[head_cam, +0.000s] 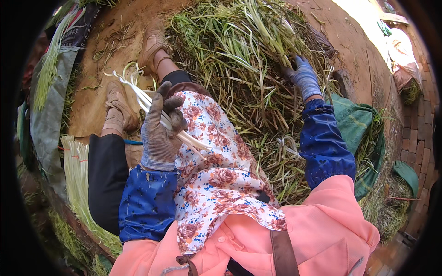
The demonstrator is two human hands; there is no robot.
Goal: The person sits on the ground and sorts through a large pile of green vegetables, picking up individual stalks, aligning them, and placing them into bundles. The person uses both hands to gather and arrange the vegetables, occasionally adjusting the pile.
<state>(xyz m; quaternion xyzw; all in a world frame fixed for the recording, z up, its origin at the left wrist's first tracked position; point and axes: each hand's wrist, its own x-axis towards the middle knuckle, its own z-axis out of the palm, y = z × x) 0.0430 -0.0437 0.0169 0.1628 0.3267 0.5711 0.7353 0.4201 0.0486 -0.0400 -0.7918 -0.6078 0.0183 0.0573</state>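
My left hand (162, 131), in a soiled knit glove, holds a few slender white stalks (138, 93) above my lap. They look like blanched chives, their ends sticking out on both sides of the fist. To the right, my gloved right hand (305, 77) is at the lower end of a bunch of pale green stalks (267, 34), which runs between its thumb and fingers. Part of those fingers is hidden. That bunch lies on a large heap of green and withered stalks (221, 51). Beneath my left hand, a floral apron (214, 138) covers my lap.
Tied pale stalks (76, 162) stand beside my left leg. A grey cloth (51, 120) with more stalks on it hangs at far left. Behind my right arm lies a green cloth (350, 119). A pale sack (402, 58) sits near brick paving (416, 127) at far right.
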